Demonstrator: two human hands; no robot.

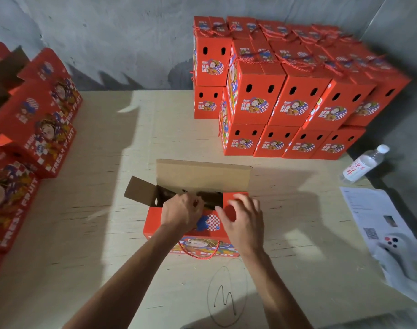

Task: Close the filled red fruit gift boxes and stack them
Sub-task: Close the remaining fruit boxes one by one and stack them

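A red fruit gift box stands on the table in front of me, its far flap upright and its left flap folded outward. My left hand grips the near front flap at the box's opening, fingers curled over its edge. My right hand presses the right flap down over the opening with spread fingers. A red rope handle hangs at the front face. The inside is dark; its contents are unclear. A stack of shut red boxes stands at the back right.
Open red boxes line the left edge of the plywood table. A water bottle lies at the right, with a printed sheet and a white controller below it. A grey wall rises behind.
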